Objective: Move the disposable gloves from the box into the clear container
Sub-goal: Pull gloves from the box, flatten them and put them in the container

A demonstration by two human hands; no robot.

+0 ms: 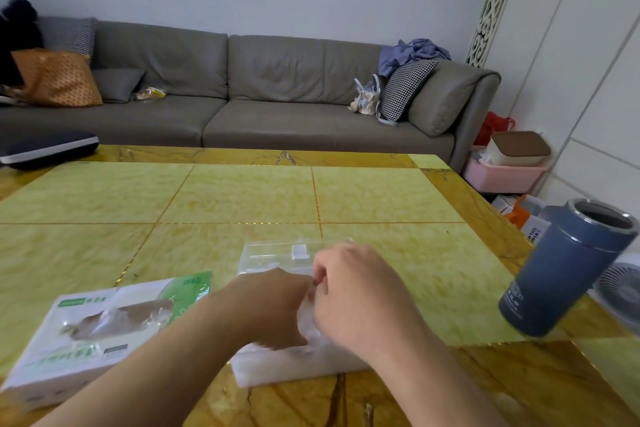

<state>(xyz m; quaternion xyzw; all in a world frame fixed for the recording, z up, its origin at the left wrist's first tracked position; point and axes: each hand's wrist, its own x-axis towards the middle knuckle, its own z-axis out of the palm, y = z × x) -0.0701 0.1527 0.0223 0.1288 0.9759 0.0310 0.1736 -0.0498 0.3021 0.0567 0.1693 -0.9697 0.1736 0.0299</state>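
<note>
Nearest the camera, the left hand (277,308) and right hand (349,295) meet over the clear container (273,253), each grip pinching the disposable gloves (306,326) bunched at its near edge, likely to tuck them in, while the box (100,329), left of the container on the desk (398,201), shows more gloves at its opening.

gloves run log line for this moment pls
step: loading gloves | hands: left, right both on gloves over clear container | box: left of hands

Both hands (311,308) over clear container (273,258)
</note>
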